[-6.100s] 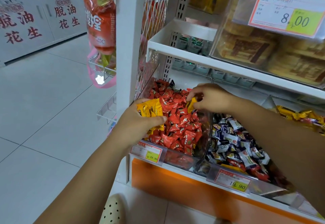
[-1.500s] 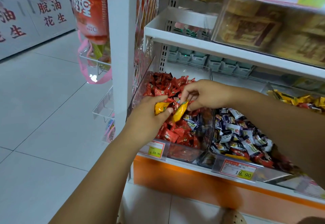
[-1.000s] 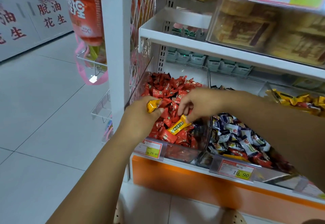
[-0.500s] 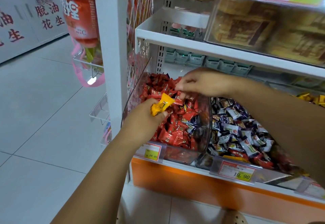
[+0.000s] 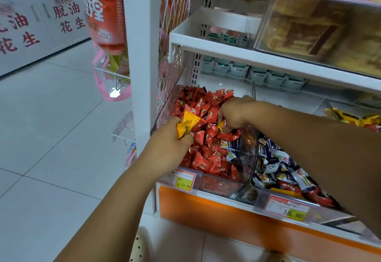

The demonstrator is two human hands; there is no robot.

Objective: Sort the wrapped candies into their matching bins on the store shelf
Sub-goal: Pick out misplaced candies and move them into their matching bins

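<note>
A clear bin point(image 5: 250, 176) on the low shelf is heaped with red wrapped candies point(image 5: 208, 158). My left hand point(image 5: 167, 140) hovers at its left front edge, fingers closed on yellow wrapped candies point(image 5: 185, 124). My right hand point(image 5: 235, 113) reaches into the middle of the red pile and pinches another yellow candy point(image 5: 220, 125) between its fingertips. To the right lies a bin of dark blue and white candies point(image 5: 278, 165) with some red ones mixed in. Farther right, a bin of yellow candies point(image 5: 354, 117) shows behind my right forearm.
A white upright post point(image 5: 142, 55) stands just left of the red bin. The upper shelf point(image 5: 268, 57) overhangs the bins and carries a clear box of pastries point(image 5: 309, 31). Price tags point(image 5: 183, 180) clip to the bin fronts. An orange snack bag point(image 5: 103, 10) hangs at the left.
My right hand has dropped from the back of the red pile into its middle and closed on a yellow candy. My left hand keeps its yellow candies in about the same place.
</note>
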